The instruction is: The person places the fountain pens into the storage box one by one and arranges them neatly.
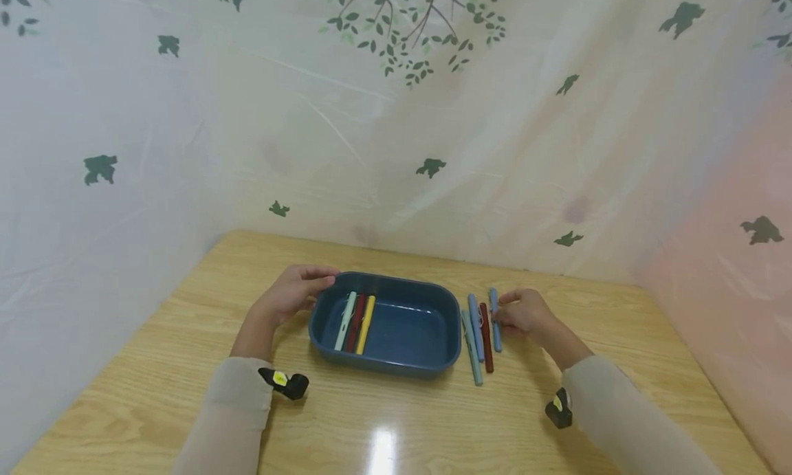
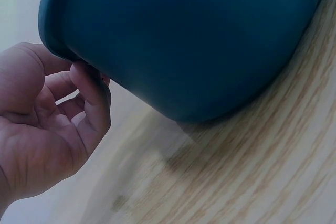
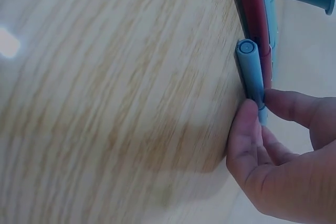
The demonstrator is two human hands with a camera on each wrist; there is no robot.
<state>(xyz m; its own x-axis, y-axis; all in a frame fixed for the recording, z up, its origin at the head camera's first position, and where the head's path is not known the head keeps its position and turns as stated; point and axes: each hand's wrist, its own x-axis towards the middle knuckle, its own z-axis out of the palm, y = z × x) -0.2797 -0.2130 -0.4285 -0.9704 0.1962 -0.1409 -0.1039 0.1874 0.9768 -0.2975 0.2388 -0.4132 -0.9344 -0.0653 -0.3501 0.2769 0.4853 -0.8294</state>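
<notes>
My left hand [image 1: 289,297] grips the left rim of a dark blue plastic basin [image 1: 396,366], thumb at the rim and fingers against the outer wall. Inside the basin, at its left end, a pale green pen [image 1: 345,322], a dark red pen [image 1: 355,324] and a yellow pen [image 1: 366,325] lie side by side. On the right, my right hand [image 1: 526,313] pinches a blue pen [image 3: 251,72] between thumb and fingers. Just left of that pen lie another dark red pen [image 1: 487,344], a second blue pen [image 1: 474,320] and a grey-green pen [image 1: 472,348].
The wooden table [image 1: 334,427] meets a pale curtain [image 1: 371,152] with leaf and bird prints along its back edge. Small black wrist cameras sit on the left sleeve [image 1: 238,392] and right sleeve [image 1: 609,399].
</notes>
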